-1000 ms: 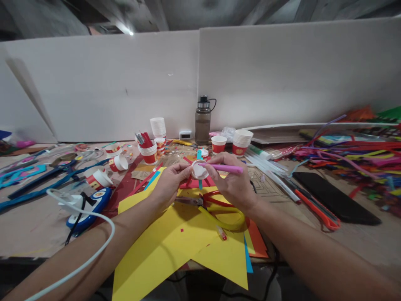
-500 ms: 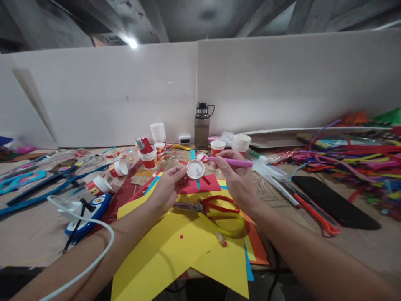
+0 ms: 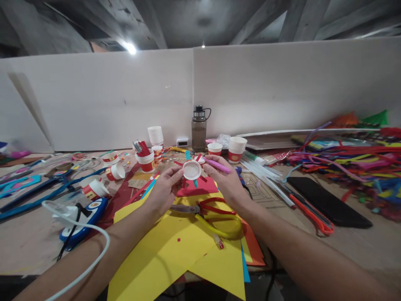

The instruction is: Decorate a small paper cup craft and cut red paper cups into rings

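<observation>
Between my hands is a cut-down paper cup [image 3: 191,171], its round white opening facing me, with red and teal paper pieces sticking out around it. My left hand [image 3: 167,184] pinches its left edge between thumb and fingers. In my right hand [image 3: 224,179] lies a pink marker [image 3: 219,166], pointing up and left, while the fingers of that hand touch the cup's right side. Just below the cup lies red paper [image 3: 197,190]. Scissors with red and yellow handles [image 3: 216,217] rest on yellow paper [image 3: 156,251] under my hands.
Behind stand a water bottle [image 3: 199,129], stacked white cups [image 3: 237,146] and a cup of red pens [image 3: 145,161]. To the right lie a box cutter [image 3: 313,213], a black phone [image 3: 328,200] and coloured pipe cleaners [image 3: 351,159]. A blue-and-white power strip [image 3: 84,221] with a cable is at left.
My right hand has moved left and closed in on the cup, its fingers now touching the right side. The marker has tilted, its rear end lower. The view has shifted slightly.
</observation>
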Tool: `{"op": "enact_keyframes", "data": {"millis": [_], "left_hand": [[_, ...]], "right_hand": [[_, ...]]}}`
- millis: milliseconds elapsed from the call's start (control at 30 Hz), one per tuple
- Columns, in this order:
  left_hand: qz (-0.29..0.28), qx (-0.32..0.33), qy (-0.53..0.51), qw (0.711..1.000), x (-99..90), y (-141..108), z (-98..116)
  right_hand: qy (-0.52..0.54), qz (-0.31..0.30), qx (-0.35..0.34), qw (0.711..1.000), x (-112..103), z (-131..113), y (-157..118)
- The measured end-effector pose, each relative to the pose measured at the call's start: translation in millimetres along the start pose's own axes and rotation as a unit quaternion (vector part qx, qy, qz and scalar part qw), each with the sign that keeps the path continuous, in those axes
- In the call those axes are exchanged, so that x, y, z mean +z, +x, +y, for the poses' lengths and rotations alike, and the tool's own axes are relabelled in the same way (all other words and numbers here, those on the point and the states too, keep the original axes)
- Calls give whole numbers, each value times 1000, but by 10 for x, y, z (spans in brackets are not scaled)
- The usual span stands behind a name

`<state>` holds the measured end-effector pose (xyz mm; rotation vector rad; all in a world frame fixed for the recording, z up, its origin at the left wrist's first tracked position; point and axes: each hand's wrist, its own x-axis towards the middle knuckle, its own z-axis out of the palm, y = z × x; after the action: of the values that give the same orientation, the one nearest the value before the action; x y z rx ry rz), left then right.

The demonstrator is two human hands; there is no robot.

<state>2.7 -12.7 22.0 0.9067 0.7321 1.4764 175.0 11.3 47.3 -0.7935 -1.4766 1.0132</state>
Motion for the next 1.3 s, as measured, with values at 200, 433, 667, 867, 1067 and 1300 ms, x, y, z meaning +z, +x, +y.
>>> {"op": "enact_keyframes", "data": {"millis": [200,433,667,867,1067,1300], "left_hand": [[-10,-11,6,1000,-11,-1,-33],[6,-37,-20,999,-7,4,-48],[-11,-44,-10,999,-14,5,-49],[-6,-45,-1,999,5,8,-21],[0,-57,4,998,-6,17,-29],[49,-56,-30,997,-42,71,-36]], "right_hand": [[91,-26,59,994,58,85,-27],[76,-27,60,995,58,73,-27],[89,-23,59,994,46,112,-12],[84,-29,58,994,33,105,-9],[89,-48,75,992,53,78,-27],[-77,10,-37,996,0,-5,-45]]}}
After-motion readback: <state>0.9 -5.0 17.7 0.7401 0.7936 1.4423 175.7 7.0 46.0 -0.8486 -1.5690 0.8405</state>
